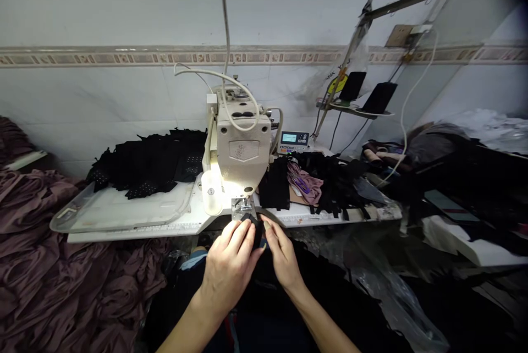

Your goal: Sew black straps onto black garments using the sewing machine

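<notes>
A white sewing machine point(243, 147) stands in front of me, its lamp lighting the needle area point(246, 205). Just before the presser foot, a piece of black fabric point(256, 232) is held between both hands. My left hand point(231, 257) lies over its left side, fingers pressed down on the cloth close to the foot. On the right edge of the cloth, my right hand point(282, 254) grips with thumb and fingers. The lower part of the fabric merges with the dark cloth on my lap, so its outline is hidden.
Black fabric pieces point(144, 160) are heaped on a clear plastic tray point(124, 215) at left. Right of the machine lie black straps point(338, 177) and a mauve bundle point(305, 182). Mauve cloth point(61, 265) piles up at far left. Black thread cones point(379, 98) stand on a rack.
</notes>
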`<state>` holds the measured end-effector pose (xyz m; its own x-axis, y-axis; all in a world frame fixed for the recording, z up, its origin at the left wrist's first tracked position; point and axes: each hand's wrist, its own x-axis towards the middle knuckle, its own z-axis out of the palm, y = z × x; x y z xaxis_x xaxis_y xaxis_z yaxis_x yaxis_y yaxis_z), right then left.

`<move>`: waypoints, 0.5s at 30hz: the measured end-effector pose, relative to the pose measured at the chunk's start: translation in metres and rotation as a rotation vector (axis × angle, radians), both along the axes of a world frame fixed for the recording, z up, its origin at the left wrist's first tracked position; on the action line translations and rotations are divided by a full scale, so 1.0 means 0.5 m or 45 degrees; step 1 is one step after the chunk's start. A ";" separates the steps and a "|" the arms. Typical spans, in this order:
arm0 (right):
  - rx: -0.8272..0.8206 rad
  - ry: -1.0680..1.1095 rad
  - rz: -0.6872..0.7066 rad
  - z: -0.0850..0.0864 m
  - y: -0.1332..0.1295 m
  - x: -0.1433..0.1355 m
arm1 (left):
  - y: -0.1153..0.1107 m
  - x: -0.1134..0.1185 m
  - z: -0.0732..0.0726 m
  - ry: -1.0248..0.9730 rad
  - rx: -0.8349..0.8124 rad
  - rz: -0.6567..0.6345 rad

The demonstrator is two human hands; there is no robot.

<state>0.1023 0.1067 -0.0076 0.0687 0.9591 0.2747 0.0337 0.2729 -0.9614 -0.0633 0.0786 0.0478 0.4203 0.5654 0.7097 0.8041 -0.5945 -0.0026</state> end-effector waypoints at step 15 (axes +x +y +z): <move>-0.419 0.508 0.188 -0.057 0.019 -0.020 | 0.029 0.021 -0.008 0.017 0.009 0.092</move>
<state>0.0921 0.1163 -0.0363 -0.0357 0.9975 -0.0616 -0.3681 -0.0704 -0.9271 -0.0529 0.0932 0.0438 0.3878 0.5898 0.7084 0.8450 -0.5345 -0.0175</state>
